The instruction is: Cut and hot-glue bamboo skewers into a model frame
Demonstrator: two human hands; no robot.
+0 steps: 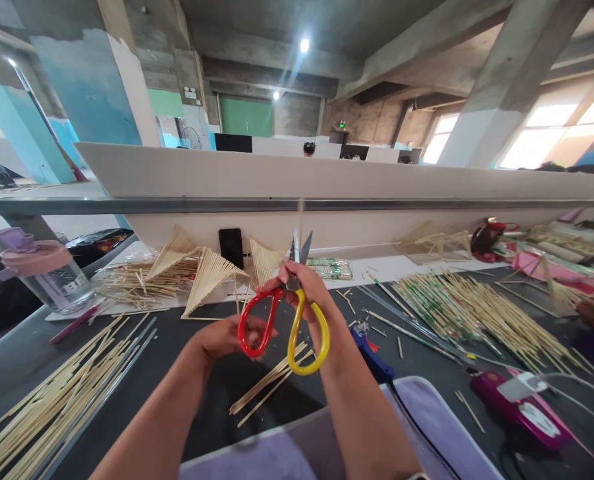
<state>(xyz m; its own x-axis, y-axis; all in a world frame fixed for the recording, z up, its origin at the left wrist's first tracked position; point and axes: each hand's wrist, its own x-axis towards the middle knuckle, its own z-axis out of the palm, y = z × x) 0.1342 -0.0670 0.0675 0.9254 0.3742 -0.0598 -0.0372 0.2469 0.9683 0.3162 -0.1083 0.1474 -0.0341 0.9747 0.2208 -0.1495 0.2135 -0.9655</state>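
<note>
In the head view, the right hand [313, 283] is closed around the scissors [293, 285] just by their pivot, thumb and fingers together there, with the blades [305, 248] spread and pointing up and away. The scissors' handles hang below this grip: the red loop [242, 327] to its left, the yellow loop [325, 333] under it, in front of the wrist. The left hand [251, 337] is behind the red loop, its fingers partly seen through it; whether they grip the loop cannot be told. A blurred pale stick [301, 217] stands upright at the blade tips.

Beneath the hands, a few loose sticks [267, 381] lie on the dark tabletop [217, 413]. Beyond the left hand stands a triangular stick frame [211, 280], with a black phone [231, 248] behind it. A blue tool [374, 359] lies just right of the right forearm, near a lilac pad [421, 407].
</note>
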